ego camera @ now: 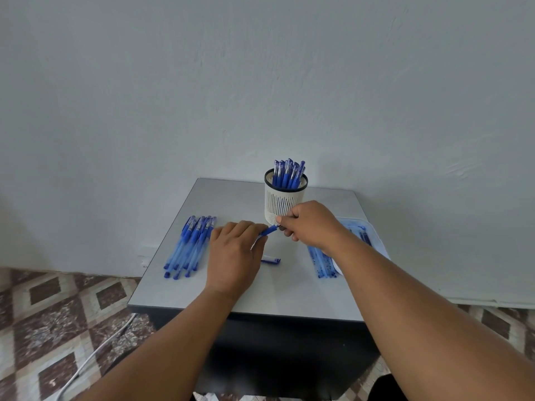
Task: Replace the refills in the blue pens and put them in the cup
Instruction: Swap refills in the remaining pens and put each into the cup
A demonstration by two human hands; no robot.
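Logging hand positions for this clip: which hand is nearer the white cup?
The right. The right hand is just in front of the cup, overlapping its base in this view. The left hand is further forward and left, holding the pen.

Just one wide-angle head cam here, looking forward and down from above the small counter [304,285], close enough that both forearms fill the bottom, with wall [260,82] up top.
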